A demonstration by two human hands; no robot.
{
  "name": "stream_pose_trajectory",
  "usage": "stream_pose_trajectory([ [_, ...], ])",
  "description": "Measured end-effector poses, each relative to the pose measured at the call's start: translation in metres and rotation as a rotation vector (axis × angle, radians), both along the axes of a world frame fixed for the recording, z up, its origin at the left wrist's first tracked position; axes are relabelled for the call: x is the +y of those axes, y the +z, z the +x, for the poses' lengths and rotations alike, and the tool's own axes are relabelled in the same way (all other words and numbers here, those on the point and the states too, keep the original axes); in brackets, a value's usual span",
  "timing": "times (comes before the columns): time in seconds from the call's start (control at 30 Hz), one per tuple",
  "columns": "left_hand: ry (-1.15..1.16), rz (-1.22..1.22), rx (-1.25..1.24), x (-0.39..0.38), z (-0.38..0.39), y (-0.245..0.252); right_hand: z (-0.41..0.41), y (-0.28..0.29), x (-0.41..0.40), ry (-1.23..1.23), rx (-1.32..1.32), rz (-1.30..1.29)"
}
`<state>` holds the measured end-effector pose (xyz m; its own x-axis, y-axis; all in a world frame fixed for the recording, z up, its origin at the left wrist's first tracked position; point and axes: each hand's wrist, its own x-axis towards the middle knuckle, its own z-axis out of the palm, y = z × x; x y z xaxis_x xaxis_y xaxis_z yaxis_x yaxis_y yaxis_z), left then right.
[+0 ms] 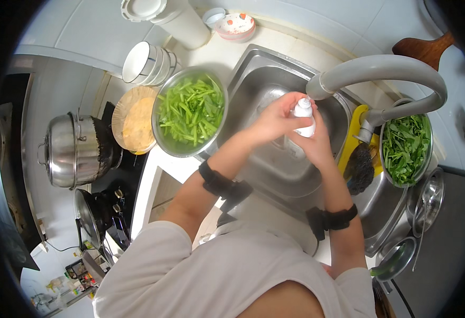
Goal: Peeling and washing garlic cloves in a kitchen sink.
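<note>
A small white plastic bottle (303, 119) with a narrow nozzle cap is held over the stainless steel sink (284, 179), just below the spout of the grey faucet (379, 65). My left hand (274, 119) grips it from the left, with the thumb across its front. Around its right side and underneath closes my right hand (314, 145); its fingertips are partly hidden behind the bottle. Water shows at the spout's mouth and wet patches lie on the sink floor.
Left of the sink stands a steel bowl of cut green stems (190, 111), beside stacked white bowls (149, 63) and a steel pot (73, 151). On the right are a yellow rack (349, 139), a dark scouring pad (360, 169) and a bowl of leafy greens (405, 149).
</note>
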<state>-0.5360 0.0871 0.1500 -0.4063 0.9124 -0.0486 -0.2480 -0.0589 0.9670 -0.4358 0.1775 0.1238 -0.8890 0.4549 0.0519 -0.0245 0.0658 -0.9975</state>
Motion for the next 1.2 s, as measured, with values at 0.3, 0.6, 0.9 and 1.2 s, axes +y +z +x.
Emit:
stream_pose_trajectory([
  [0.3,0.243,-0.055,0.153,0.011,0.013,-0.015,-0.002,-0.005,-0.010,-0.087,-0.030,0.040],
  [0.6,0.480,-0.075,0.404,0.013,0.023,-0.012,0.002,-0.011,-0.013,-0.068,0.055,0.092],
  [0.9,0.224,-0.074,0.229,0.008,0.025,0.004,0.005,-0.006,-0.008,0.167,0.078,-0.173],
  [1.2,-0.167,0.066,-0.106,-0.003,0.008,0.016,0.008,-0.008,-0.007,0.034,0.168,-0.104],
])
